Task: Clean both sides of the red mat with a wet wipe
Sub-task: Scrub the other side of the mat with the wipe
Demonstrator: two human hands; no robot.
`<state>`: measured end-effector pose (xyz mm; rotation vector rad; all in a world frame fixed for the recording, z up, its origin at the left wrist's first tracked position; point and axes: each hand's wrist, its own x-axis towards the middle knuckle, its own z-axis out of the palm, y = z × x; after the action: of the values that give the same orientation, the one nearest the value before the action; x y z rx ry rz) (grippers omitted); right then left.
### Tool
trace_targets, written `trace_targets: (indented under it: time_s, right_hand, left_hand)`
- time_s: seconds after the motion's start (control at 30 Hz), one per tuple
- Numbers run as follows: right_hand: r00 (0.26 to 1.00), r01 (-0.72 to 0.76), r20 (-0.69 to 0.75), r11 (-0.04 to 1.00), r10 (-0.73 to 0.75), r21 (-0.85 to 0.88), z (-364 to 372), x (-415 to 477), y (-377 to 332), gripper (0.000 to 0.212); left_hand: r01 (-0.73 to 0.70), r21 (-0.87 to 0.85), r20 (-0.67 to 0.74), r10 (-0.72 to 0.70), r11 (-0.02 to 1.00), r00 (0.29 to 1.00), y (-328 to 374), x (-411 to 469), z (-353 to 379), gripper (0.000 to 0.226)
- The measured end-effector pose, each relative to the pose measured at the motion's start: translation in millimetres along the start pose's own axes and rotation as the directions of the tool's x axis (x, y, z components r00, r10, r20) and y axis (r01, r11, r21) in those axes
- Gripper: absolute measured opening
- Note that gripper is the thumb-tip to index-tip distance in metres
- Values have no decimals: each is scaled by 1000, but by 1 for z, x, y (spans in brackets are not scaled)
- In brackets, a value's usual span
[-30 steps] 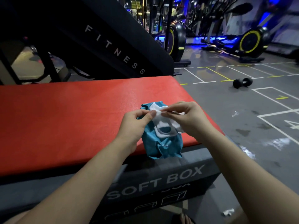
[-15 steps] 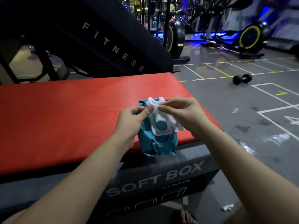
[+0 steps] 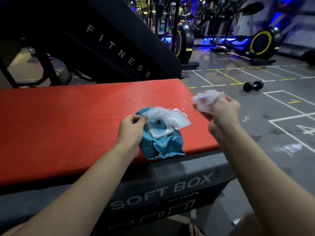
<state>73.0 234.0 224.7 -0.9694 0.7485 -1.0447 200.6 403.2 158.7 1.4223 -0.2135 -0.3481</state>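
The red mat (image 3: 68, 125) lies flat across the top of a dark soft box (image 3: 170, 186), which has "SOFT BOX" printed on its front face. A crumpled teal wipe packet (image 3: 160, 143) rests on the mat near its front right edge, with its white lid (image 3: 179, 119) flipped open toward the right. The left hand (image 3: 133, 128) has thumb and fingers curled together on the packet's upper left corner, where a loose white sheet (image 3: 158, 112) stands out of the opening. The right hand (image 3: 225, 113) is raised off to the right of the packet, past the mat's right edge, with its fingers closed around a bunched wet wipe (image 3: 206, 99) (blurred, so its exact folds cannot be made out). The wipe is well apart from the packet and touches neither the packet nor the mat. Behind the mat rises a slanted black panel (image 3: 119, 48) lettered "FITNESS". A black dumbbell (image 3: 253, 86) lies on the grey marked floor (image 3: 255, 133) to the right, and exercise machines (image 3: 262, 41) with yellow-rimmed wheels stand farther back.
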Motion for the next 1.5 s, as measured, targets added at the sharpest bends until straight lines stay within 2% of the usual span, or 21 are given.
trace_targets:
  time_s: [0.1,0.13,0.17,0.23,0.3,0.4,0.47,0.53,0.6,0.7,0.77,0.8,0.87,0.9,1.03,1.13,1.2,1.27,1.4,1.43,1.5]
  right_hand:
    - [995,31,-94,1000,-30,2,-24,14,-16,11]
    - [998,13,-63,999,-11,44,-25,14,-16,12]
    - [1000,17,5,1000,-17,13,-21,9,-16,10]
    - [984,71,171,988,-47,-139,-4,-4,-4,7]
    - [964,96,263,972,-38,-213,14,-21,12,8]
    - [957,191,273,923,-99,-335,24,-24,27,10]
    - [973,155,211,935,-90,-320,22,-14,25,12]
    - [984,70,174,963,-24,-261,15,-1,17,11]
    - [987,-4,152,947,56,-321,8,7,12,15]
    - [966,-124,112,800,232,-588,-1,5,12,25]
    - [930,-132,155,694,334,-708,-9,1,11,37]
    - [903,-114,207,675,377,-729,-12,-2,10,42]
    - [847,-65,340,714,409,-697,-17,-9,9,47]
    - [841,-35,387,752,378,-658,-18,-12,10,45]
    - [915,81,362,797,179,-599,-16,-22,14,30]
    - [931,172,358,789,66,-591,-17,-23,14,26]
    - [930,222,367,763,22,-608,-17,-25,15,30]
    - [935,202,353,770,33,-606,-12,-28,14,47]
    - [870,14,434,869,232,-494,1,-36,13,71]
    - [859,36,459,868,226,-494,1,-37,16,67]
    - [846,132,500,837,184,-531,-3,-39,22,37]
  left_hand:
    - [-16,14,-92,17,1000,996,0,8,-6,23]
    - [-12,13,-105,14,1000,994,0,9,-7,23]
    - [-6,10,-107,7,1000,994,0,10,-7,22]
    - [18,5,-81,-18,1000,997,1,9,-4,20]
    - [35,-6,-43,-35,999,998,0,5,1,17]
    - [34,-39,-1,-34,999,999,1,-4,8,13]
    - [39,-69,6,-38,997,999,4,-8,9,17]
    - [30,-99,10,-30,995,1000,6,-9,7,19]
    - [24,-117,29,-21,993,999,9,-9,4,22]
    - [85,-150,121,-67,985,990,12,-9,1,37]
    - [143,-167,188,-111,976,976,16,-11,1,52]
    - [177,-178,214,-137,968,967,17,-12,2,58]
    - [252,-189,261,-199,949,945,18,-14,5,65]
    - [288,-180,294,-227,941,928,18,-16,7,67]
    - [388,-171,397,-297,906,868,22,-21,12,69]
    - [433,-177,452,-318,884,833,25,-23,12,58]
    - [366,-159,359,-291,917,887,16,-22,14,53]
    - [316,-131,253,-277,940,927,6,-22,16,57]
    - [322,-194,210,-282,927,936,0,-20,13,63]
    - [323,-198,209,-282,926,936,1,-18,12,64]
    - [328,-204,213,-285,922,935,5,-18,13,55]
